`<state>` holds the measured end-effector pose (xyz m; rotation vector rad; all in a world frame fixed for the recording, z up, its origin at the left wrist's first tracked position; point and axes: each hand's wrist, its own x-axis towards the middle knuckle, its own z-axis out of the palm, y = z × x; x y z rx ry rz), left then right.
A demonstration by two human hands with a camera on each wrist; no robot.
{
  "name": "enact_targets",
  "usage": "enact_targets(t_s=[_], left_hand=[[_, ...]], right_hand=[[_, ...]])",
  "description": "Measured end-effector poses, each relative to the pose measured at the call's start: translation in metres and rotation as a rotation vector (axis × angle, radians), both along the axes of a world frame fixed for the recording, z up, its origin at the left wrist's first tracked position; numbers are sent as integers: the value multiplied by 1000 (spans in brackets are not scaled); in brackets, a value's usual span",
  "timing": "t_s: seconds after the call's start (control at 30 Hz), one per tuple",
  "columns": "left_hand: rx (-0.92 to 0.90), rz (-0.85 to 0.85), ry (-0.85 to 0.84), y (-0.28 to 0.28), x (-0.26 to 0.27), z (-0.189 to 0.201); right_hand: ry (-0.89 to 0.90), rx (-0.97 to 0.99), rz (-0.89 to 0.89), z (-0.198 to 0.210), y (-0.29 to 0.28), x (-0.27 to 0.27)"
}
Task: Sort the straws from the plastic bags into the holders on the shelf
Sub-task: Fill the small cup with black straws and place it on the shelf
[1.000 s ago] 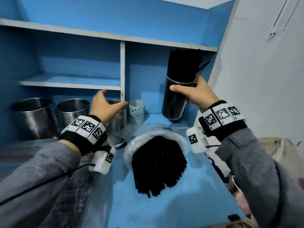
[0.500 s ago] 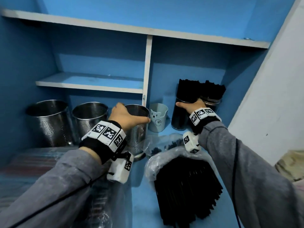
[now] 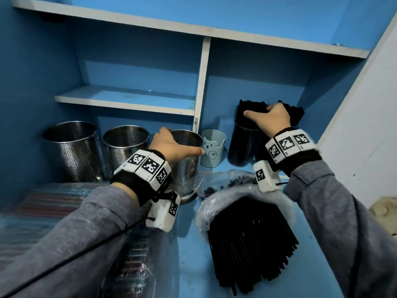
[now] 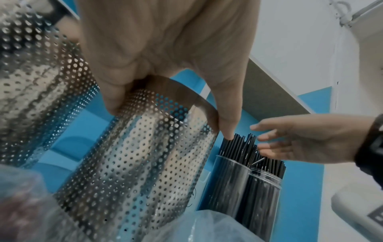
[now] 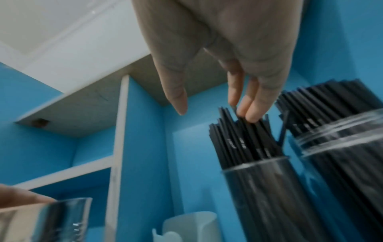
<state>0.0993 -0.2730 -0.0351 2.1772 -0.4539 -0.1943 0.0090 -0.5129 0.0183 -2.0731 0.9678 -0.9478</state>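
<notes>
My left hand [image 3: 175, 145] grips the rim of a perforated steel holder [image 3: 185, 171] on the shelf; in the left wrist view the thumb and fingers [image 4: 225, 124] curl over that rim [image 4: 182, 91]. My right hand [image 3: 270, 118] rests with straight fingers [image 5: 251, 114] on the tops of black straws [image 5: 238, 135] in a clear jar [image 3: 241, 147]. A second clear jar [image 5: 350, 172] full of black straws stands right beside it. A plastic bag of black straws [image 3: 247, 235] lies open on the counter below my right wrist. A bag of coloured straws [image 3: 43, 201] lies at the left.
Two more steel holders [image 3: 74, 151] [image 3: 125, 147] stand left of the one I hold. A pale blue bear cup [image 3: 212, 150] sits between it and the jars. A white divider [image 3: 200, 82] splits the shelf; a white wall [image 3: 365, 125] closes the right side.
The jar of black straws that my right hand held up now stands on the shelf, and that hand has moved to the straw tops. My left hand has closed on the steel holder's rim.
</notes>
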Motion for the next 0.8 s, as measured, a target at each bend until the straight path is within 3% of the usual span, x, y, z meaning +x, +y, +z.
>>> enact_targets(t_s=[0.1,0.2,0.3,0.5,0.8], left_hand=[[4,4,6,0,2,-1],[8,5,12,0,3,-1],[1,3,19,0,2,-2],[-44,0,27,0,0,-2],[-46,12,10,6,-15,6]], right_hand=[[101,-33,172,3,18,15],[439,41,373,-12,33,35],[746,-34,355,-32,42,51],[662,91,229,-62,42,78],[518,51,183,-62,33,71]])
